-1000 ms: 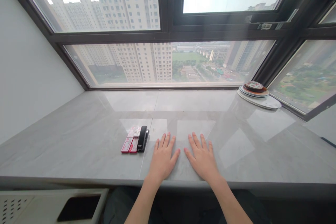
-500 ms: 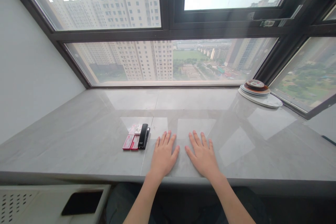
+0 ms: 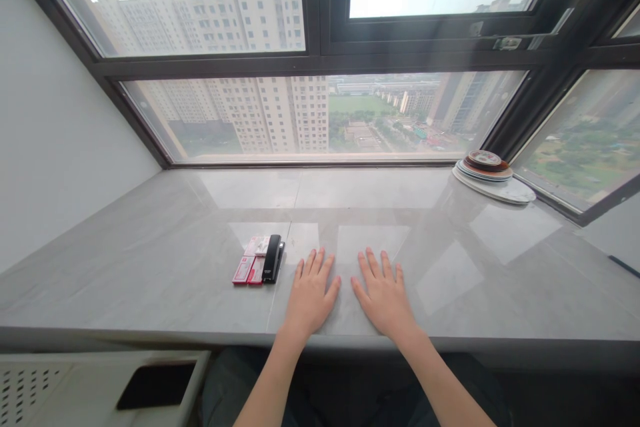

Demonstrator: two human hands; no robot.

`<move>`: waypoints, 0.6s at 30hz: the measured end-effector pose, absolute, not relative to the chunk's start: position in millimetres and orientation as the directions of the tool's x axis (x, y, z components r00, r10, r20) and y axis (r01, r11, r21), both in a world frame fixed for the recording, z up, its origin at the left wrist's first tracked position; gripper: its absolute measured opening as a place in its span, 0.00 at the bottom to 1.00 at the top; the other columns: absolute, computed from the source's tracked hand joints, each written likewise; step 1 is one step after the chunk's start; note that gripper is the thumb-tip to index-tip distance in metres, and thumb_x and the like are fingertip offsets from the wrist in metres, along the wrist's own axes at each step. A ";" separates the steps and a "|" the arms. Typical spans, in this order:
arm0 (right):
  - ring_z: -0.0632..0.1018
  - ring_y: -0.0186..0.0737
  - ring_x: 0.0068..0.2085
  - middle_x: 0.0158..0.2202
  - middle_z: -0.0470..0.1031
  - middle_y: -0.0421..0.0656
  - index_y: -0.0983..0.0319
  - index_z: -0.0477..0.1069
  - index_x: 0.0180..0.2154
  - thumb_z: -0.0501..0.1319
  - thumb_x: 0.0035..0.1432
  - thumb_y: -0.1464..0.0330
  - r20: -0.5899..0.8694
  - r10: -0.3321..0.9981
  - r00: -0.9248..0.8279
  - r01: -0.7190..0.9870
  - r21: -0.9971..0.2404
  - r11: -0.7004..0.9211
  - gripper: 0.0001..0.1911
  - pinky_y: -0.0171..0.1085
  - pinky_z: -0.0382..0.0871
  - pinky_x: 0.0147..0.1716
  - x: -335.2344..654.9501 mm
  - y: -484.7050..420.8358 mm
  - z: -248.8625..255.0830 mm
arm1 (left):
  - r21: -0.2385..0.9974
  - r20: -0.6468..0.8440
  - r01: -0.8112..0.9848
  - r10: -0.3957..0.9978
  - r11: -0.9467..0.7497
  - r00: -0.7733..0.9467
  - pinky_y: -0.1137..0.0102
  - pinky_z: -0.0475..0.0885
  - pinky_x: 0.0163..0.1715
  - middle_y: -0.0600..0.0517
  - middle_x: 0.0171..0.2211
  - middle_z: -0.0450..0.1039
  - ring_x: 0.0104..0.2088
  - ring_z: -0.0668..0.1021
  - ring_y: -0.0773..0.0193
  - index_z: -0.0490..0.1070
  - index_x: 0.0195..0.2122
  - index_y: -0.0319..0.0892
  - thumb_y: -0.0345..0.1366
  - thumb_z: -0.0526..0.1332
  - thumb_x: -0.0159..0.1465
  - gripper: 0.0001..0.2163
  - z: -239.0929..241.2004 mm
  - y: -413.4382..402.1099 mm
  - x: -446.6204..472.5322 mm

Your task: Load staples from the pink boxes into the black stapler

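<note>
My left hand (image 3: 311, 293) lies flat, palm down, on the grey stone sill (image 3: 150, 260), fingers stretched out and holding nothing. My right hand (image 3: 384, 292) lies flat beside it in the same way, a small gap between the thumbs. Just left of my left hand rests a black stapler (image 3: 273, 258), apart from the fingers. Against the stapler's left side lie small red and pink boxes (image 3: 249, 269).
A stack of round plates (image 3: 487, 177) sits at the far right by the window. Large windows (image 3: 310, 113) close off the back of the sill. Below the sill's front edge at the left is a pale perforated unit with a dark slot (image 3: 155, 385).
Both hands stay flat in place. The view has shifted slightly, so everything sits a little higher in the picture.
</note>
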State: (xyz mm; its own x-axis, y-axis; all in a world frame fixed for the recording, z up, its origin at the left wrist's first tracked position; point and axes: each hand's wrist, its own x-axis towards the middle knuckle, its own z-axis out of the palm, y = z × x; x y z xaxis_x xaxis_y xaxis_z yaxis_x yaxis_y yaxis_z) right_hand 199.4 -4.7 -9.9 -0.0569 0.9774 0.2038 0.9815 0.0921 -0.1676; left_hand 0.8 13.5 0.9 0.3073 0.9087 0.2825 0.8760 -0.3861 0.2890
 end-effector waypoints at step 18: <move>0.41 0.60 0.76 0.77 0.43 0.43 0.53 0.48 0.75 0.44 0.73 0.52 0.192 0.980 -0.046 0.975 -0.206 0.086 0.34 0.65 0.34 0.69 198.3 -5.7 -6.5 | 0.296 0.276 0.863 0.901 -0.410 0.334 0.47 0.50 0.71 0.49 0.74 0.52 0.74 0.53 0.52 0.58 0.71 0.52 0.45 0.50 0.75 0.24 1.7 12.7 -1.3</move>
State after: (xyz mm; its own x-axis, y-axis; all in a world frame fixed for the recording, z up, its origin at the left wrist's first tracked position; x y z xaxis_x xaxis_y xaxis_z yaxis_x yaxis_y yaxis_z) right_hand 198.3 -5.7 -6.5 -0.0460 0.9803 0.1920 0.9748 0.0860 -0.2056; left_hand -1.3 12.7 1.7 0.3340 0.9013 0.2758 0.8627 -0.4102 0.2959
